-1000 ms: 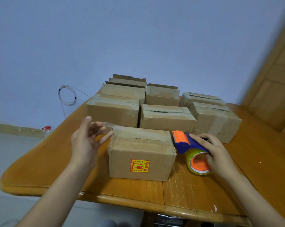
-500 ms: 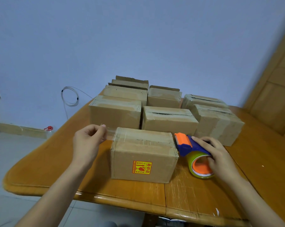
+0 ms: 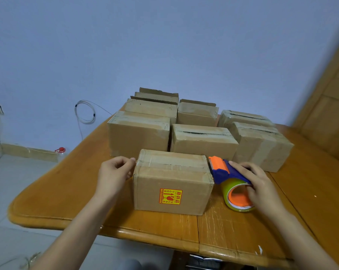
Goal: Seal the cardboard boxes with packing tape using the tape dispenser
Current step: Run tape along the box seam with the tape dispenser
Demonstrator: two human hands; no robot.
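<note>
A small cardboard box [image 3: 172, 184] with a red and yellow sticker stands nearest me on the wooden table [image 3: 71, 195]. Clear tape runs along its top seam. My left hand [image 3: 114, 174] is at the box's upper left edge, fingers curled, fingertips against the tape end there. My right hand [image 3: 256, 184] grips the blue and orange tape dispenser [image 3: 226, 171], which rests against the box's right end with its tape roll [image 3: 237, 197] on the table.
Several more cardboard boxes [image 3: 203, 141] stand in rows behind the near one, some with flaps open at the back. A wooden door [image 3: 330, 106] is at the right. A coiled cable [image 3: 85, 112] hangs on the wall, and a red-capped bottle [image 3: 60, 151] stands on the floor at the left.
My left hand has moved right, from open and apart from the box to curled against its upper left edge, bringing the loose tape end down. The right hand and dispenser stayed put.
</note>
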